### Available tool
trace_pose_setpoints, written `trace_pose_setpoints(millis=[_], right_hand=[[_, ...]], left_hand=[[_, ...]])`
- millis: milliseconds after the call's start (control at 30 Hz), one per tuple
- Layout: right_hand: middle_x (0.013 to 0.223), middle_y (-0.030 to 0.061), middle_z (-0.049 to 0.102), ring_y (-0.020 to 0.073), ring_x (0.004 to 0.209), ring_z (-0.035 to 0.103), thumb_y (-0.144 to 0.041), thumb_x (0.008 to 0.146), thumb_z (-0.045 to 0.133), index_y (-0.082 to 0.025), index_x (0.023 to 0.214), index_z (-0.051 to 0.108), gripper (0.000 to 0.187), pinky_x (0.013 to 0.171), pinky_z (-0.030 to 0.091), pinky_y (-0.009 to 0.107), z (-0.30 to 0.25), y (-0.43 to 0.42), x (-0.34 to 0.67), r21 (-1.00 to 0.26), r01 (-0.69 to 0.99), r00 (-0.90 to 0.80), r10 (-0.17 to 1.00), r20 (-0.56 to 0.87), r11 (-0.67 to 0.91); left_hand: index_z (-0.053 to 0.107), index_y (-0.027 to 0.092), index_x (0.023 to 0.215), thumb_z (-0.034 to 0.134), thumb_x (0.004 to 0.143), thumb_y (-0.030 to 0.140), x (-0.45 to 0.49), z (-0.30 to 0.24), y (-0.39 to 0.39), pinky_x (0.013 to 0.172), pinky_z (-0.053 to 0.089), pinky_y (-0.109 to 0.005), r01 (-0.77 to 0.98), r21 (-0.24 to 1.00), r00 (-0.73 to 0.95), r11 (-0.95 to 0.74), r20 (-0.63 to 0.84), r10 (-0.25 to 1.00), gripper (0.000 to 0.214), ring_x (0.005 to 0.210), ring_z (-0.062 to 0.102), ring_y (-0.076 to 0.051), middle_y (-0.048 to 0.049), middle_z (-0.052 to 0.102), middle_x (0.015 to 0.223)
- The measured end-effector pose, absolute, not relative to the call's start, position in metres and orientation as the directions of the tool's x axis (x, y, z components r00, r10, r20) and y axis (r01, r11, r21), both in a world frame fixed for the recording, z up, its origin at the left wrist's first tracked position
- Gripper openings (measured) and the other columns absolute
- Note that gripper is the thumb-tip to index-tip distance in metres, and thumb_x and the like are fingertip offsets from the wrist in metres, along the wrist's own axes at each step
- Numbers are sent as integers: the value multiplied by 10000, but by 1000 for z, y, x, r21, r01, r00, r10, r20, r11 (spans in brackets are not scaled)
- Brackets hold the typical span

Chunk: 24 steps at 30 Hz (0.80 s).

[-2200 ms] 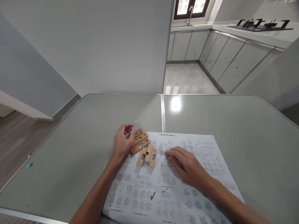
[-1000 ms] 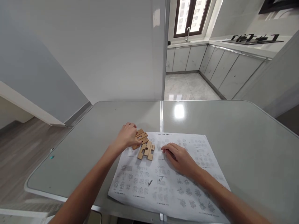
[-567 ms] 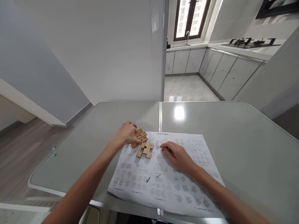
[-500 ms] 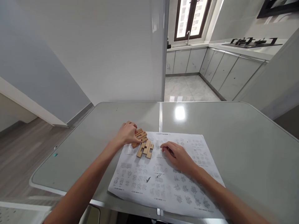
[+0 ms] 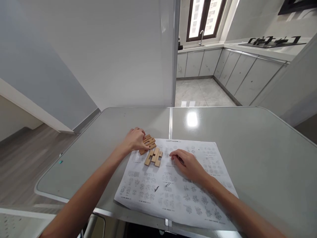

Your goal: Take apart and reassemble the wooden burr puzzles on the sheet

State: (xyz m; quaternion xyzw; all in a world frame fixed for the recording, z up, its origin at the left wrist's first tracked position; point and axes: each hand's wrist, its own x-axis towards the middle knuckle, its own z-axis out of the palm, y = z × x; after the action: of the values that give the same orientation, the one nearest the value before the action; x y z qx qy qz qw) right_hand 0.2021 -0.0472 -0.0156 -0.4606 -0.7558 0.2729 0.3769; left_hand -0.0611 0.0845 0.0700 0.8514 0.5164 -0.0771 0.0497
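Observation:
My left hand (image 5: 137, 139) reaches in from the left, its thumb and fingers closed around a group of darker brown wooden puzzle pieces (image 5: 149, 141) with slots and small marks. These lie side by side at the top left of the printed sheet, partly hidden by the hand. Just below them, a lighter group of notched wooden pieces (image 5: 153, 157) lies flat on the paper. My right hand (image 5: 182, 160) rests palm down on the sheet to the right of the pieces. Its fingers are loosely curved, with a gap at the thumb and nothing visible in them.
The large printed sheet (image 5: 178, 198), covered in small diagrams, lies across the grey folding table (image 5: 260, 158). A metal seam (image 5: 170, 124) runs down the table's middle. A small teal bit (image 5: 60, 162) sits near the left edge. Beyond stand a white partition and a kitchen counter.
The view has shifted slightly. My left hand stays at the darker pieces and my right hand stays on the sheet; the lighter pieces lie where they were.

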Motion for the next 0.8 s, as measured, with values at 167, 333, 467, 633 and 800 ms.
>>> trace_pose_setpoints(millis=[167, 333, 467, 633, 800], right_hand=[[1016, 46, 745, 207, 858, 690, -195, 1045, 446, -247, 1079, 650, 213, 735, 528, 335, -16, -47, 202, -770, 482, -295, 905, 307, 418], [1022, 50, 747, 210, 866, 694, -206, 1051, 436, -247, 1081, 642, 212, 744, 537, 344, -17, -45, 202, -773, 477, -290, 905, 310, 418], [1014, 59, 747, 215, 860, 693, -221, 1056, 430, -244, 1078, 641, 214, 746, 546, 360, -15, -44, 202, -777, 472, -289, 906, 311, 417], [1003, 65, 743, 216, 832, 689, -243, 1061, 433, -249, 1096, 653, 223, 709, 545, 354, -16, -45, 203, -799, 450, -285, 912, 296, 399], [961, 46, 729, 200, 786, 667, -254, 1065, 436, -251, 1073, 660, 224, 683, 519, 333, -15, -46, 203, -825, 441, -264, 929, 258, 354]], left_hand=[[747, 184, 734, 776, 631, 529, -64, 72, 88, 993, 458, -419, 890, -2, 448, -457, -189, 874, 361, 1172, 598, -349, -124, 748, 1181], [726, 189, 695, 764, 639, 521, -63, 73, 93, 981, 459, -411, 881, 0, 464, -474, -199, 863, 339, 1177, 595, -342, -122, 755, 1178], [728, 191, 690, 773, 634, 533, -64, 73, 96, 985, 452, -418, 875, 7, 475, -485, -207, 855, 350, 1195, 588, -350, -121, 747, 1196], [733, 193, 686, 777, 629, 514, -62, 75, 97, 991, 447, -421, 875, 23, 478, -484, -207, 854, 329, 1202, 587, -357, -117, 744, 1200], [731, 205, 643, 772, 647, 461, -58, 78, 97, 963, 455, -418, 865, 38, 499, -501, -185, 847, 259, 1171, 610, -338, -99, 761, 1157]])
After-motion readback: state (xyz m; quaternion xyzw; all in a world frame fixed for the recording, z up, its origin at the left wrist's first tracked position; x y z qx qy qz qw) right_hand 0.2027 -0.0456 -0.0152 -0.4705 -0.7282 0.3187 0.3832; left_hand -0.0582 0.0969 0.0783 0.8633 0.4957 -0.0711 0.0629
